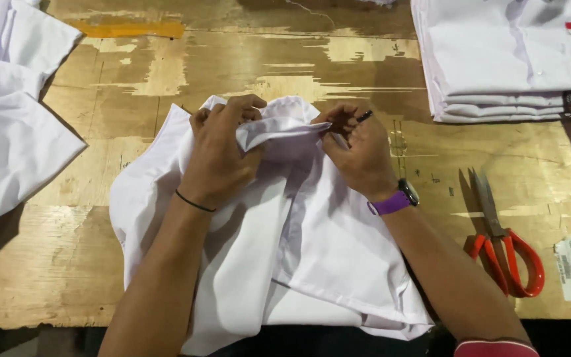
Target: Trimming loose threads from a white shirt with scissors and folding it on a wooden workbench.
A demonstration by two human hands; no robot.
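1. Head view: a white shirt point(299, 251) is spread on the wooden desk point(67, 264), near the near edge, with its far part gathered up between both hands.
2. The left hand point(219, 152) is clenched on a bunched fold of the shirt, and the cloth is drawn taut toward the right.
3. The right hand point(358, 152) is closed on a small dark-tipped tool point(363, 116), while the edge of the same fold is pinched by its fingertips; what kind of tool it is cannot be told.
4. The fold is best kept tight and flat between the hands, so that only the intended spot is met by the tip.
5. The red-handled scissors point(507, 251) are lying to the right, well apart; the stack of folded shirts point(497, 59) at far right is best left undisturbed.
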